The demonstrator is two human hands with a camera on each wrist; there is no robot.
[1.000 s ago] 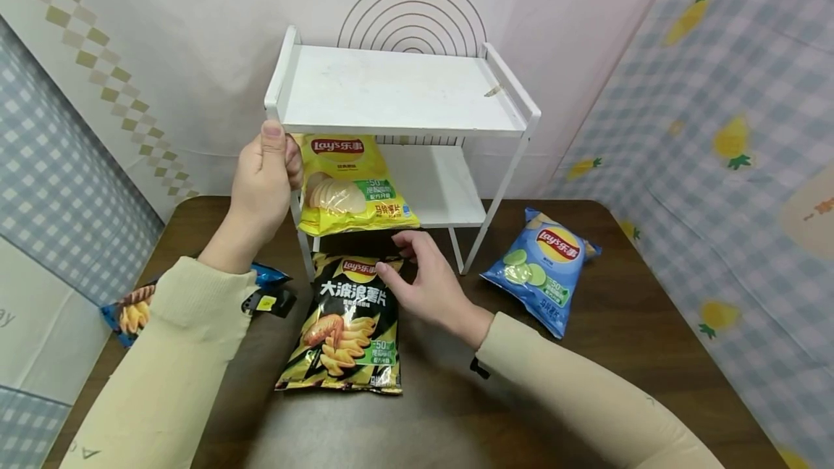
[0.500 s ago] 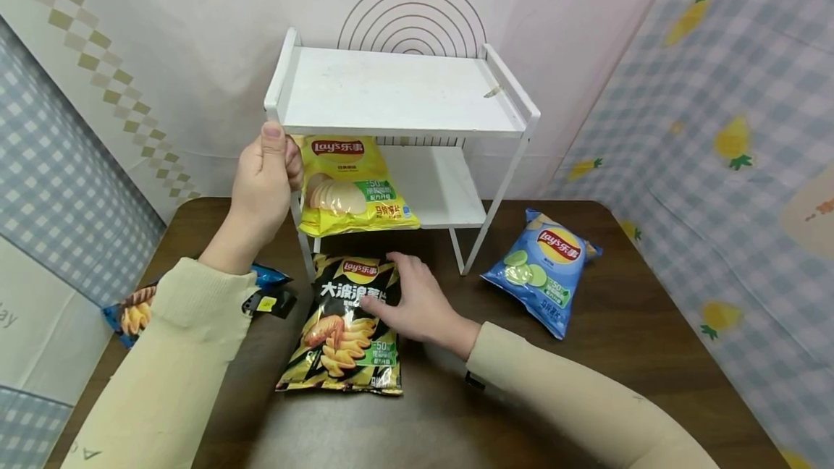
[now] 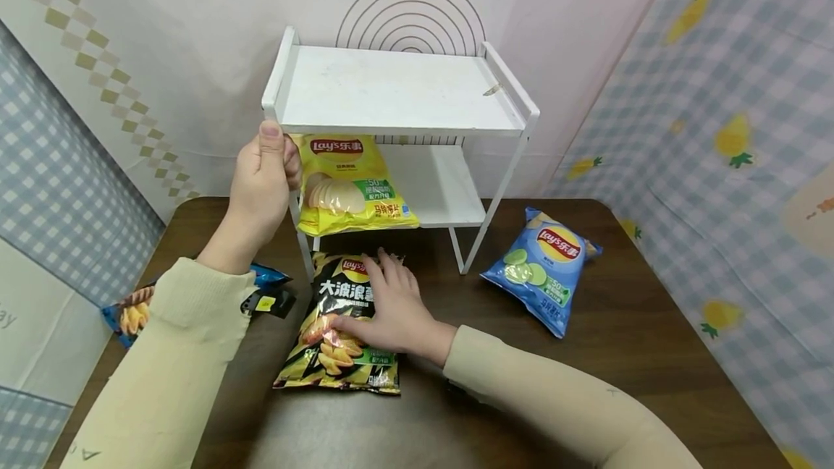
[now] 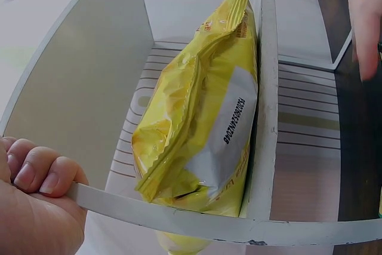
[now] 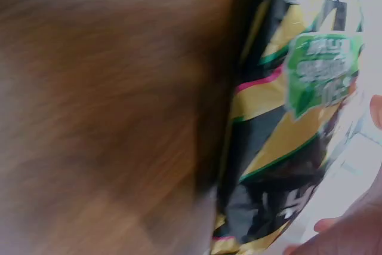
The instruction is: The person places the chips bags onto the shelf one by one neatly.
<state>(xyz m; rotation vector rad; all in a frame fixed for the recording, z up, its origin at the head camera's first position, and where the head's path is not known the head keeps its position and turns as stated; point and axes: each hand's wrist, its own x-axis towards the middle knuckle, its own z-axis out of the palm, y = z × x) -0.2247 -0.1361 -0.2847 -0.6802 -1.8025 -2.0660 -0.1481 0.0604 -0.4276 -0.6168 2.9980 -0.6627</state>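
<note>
My left hand (image 3: 260, 179) grips the left front upright of a white two-tier rack (image 3: 404, 89), just under the top board. In the left wrist view, curled fingers (image 4: 51, 174) wrap the rack's frame, and the yellow chip bag (image 4: 191, 117) lies on the lower shelf beside it. That Lay's bag (image 3: 342, 190) leans at the left of the shelf, its bottom seam out past the front edge. On the table below, a black-and-gold chip bag (image 3: 309, 353) lies face up. My right hand (image 3: 394, 310) rests over its right side, fingers extended and thumb spread across the front.
A blue lime chip bag (image 3: 541, 266) lies right of the rack on the brown table (image 3: 456, 411). Another blue chip bag (image 3: 133, 313) sits at the left, partly hidden behind the left sleeve (image 3: 189, 339). Patterned cloth hangs behind and on both sides.
My right hand has moved left and down, from the black bag's upper right corner onto its front, fingers straightening. The left hand and the rack stay in place.
</note>
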